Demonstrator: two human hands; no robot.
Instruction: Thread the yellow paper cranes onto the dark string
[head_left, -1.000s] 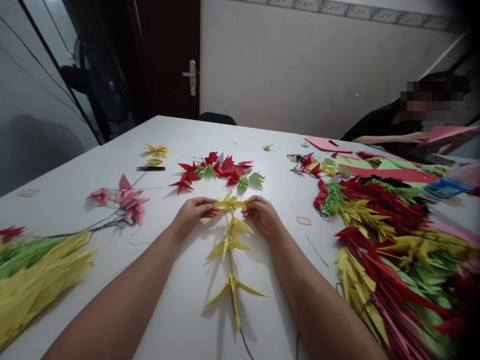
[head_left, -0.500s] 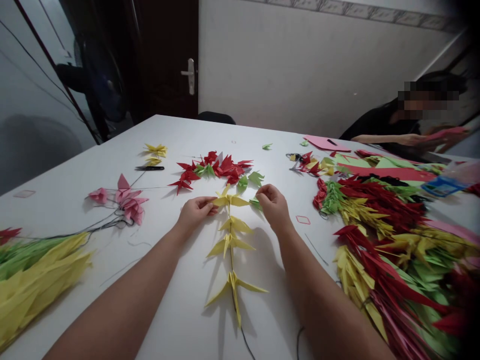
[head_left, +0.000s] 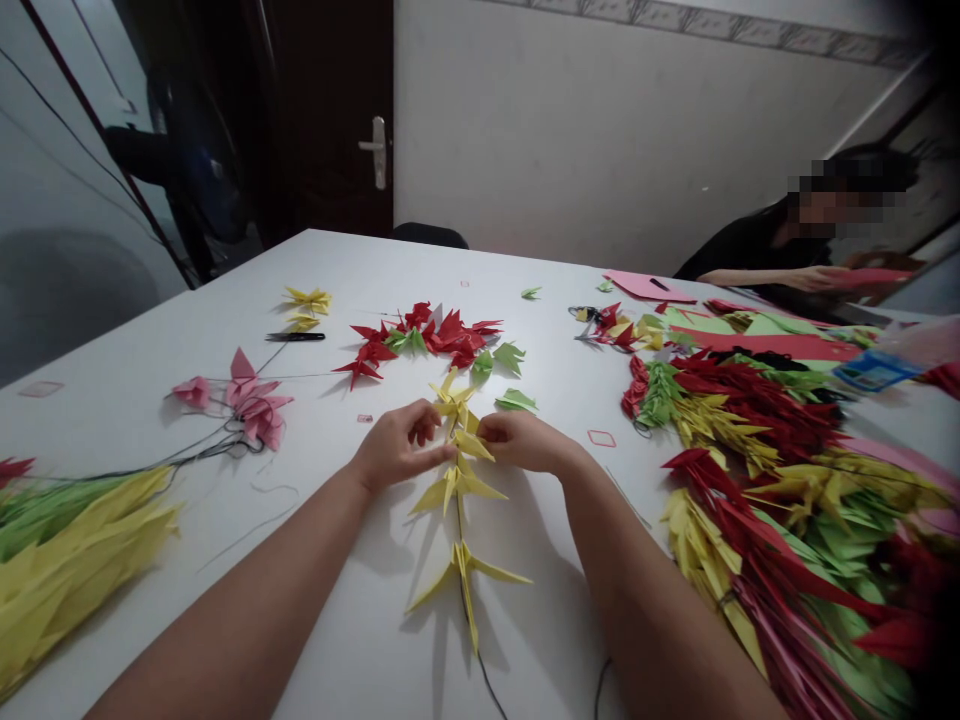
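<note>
While the right hand (head_left: 523,443) pinches the yellow paper crane (head_left: 471,445) strung on the black cord (head_left: 484,690) lying on the white table (head_left: 337,640), keep pressure light at the fold; the left hand (head_left: 397,447) rests just beside, half curled, its grip indeterminate.

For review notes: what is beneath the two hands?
The white table lies under the left hand and right hand, with the yellow crane string between them. Both hands hide part of its upper cranes, so those folds cannot be seen.
</note>
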